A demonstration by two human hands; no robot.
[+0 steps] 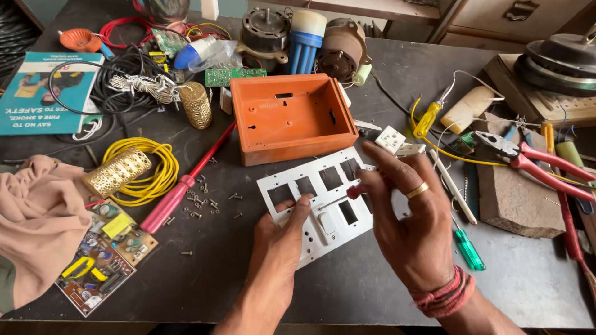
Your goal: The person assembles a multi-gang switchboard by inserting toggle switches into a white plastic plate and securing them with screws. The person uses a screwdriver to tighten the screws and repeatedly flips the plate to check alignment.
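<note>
While pressed flat, left hand [282, 232] pins plate [323, 201] on desk [217, 273], just below orange box [288, 115]; right hand [410, 226], fingers [372, 180] closed round small screwdriver [344, 195], tip over plate.

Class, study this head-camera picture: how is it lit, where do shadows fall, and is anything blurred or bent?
Head view: soft, even daylight, no harsh glare; faint shadows under the right hand and left hand on the white switch plate; centre sharp, including the orange box; wide-lens bending curves the table edge.
</note>
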